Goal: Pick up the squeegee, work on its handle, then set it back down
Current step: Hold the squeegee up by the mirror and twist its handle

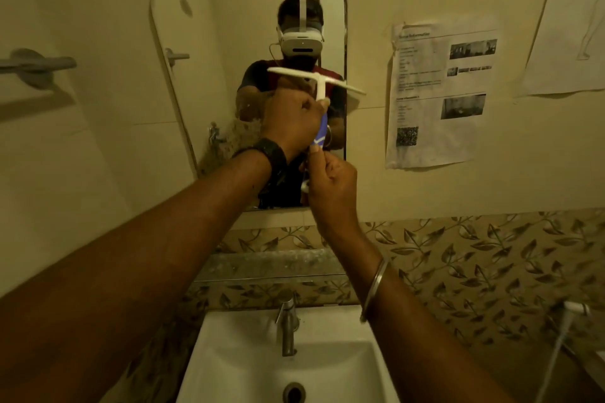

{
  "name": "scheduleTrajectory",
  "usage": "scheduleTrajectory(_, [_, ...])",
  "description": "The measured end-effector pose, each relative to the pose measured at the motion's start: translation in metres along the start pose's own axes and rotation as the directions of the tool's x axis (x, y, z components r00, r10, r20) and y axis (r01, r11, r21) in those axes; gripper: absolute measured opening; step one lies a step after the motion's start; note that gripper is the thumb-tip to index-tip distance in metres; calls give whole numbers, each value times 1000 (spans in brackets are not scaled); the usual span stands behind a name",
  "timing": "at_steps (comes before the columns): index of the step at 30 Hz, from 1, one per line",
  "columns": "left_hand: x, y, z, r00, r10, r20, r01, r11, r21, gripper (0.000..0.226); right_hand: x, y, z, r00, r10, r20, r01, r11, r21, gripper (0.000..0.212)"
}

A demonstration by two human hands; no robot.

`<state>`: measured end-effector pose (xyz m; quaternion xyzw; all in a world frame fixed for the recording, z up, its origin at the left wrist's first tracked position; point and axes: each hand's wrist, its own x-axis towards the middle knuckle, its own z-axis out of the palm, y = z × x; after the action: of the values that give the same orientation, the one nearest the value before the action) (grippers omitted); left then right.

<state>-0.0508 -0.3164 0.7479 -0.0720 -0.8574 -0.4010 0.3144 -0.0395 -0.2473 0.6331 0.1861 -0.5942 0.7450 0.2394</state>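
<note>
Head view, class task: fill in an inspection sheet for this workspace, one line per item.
Surface: white sink below, with a metal tap.
Job's things: white squeegee held up before the mirror, blade on top.
Clutter: nothing seen.
Hands: left hand grips the handle's upper part; right hand pinches its lower end.
Cables: white hose at right.
Surroundings: printed notice on wall, towel bar, leaf-patterned tiles.

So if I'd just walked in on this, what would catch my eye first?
Probably the white squeegee, held up in front of the mirror with its blade on top. The left hand grips its handle while the right hand pinches the lower end. Below them sits a white sink with a metal tap.
</note>
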Motion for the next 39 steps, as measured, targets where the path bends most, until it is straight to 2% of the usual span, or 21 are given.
scheduleTrajectory(7, [-33, -35, -4, 997, -49, 65, 46, 997, 58, 44, -45, 13, 13, 992, 128, 7, -129, 990, 52, 47])
scheduleTrajectory(11, [-11, -7, -17, 998, 55, 28, -57, 996, 74, 37, -20, -13, 16, 999, 13, -39, -10, 998, 63, 47])
scheduleTrajectory(14, [11, 6, -25, 997, 73, 18, -75, 993, 90, 31, 1, -18, 24, 997, -47, -66, 51, 997, 51, 49])
scheduleTrajectory(19, [1, -22, -22, 998, 50, 34, -53, 995, 88, 31, -16, 5, 37, 999, 6, -53, -4, 999, 54, 50])
scheduleTrajectory(26, [-40, -77, -30, 997, -55, 53, 49, 993, 109, 38, -65, 32, 46, 990, 129, 64, -131, 991, 33, 44])
scheduleTrajectory(30, [-24, -49, -48, 1000, -4, 9, 4, 998, 63, 41, -46, -1, 50, 995, 68, 74, -72, 995, 64, 43])
scheduleTrajectory(35, [18, -18, -67, 996, 53, -65, -48, 996, 71, 34, -4, -33, 66, 999, -34, 10, 33, 994, 102, 43])
scheduleTrajectory(39, [15, -32, -68, 999, 21, -49, -18, 999, 46, 33, -9, -22, 75, 999, 2, 32, -5, 997, 82, 39])
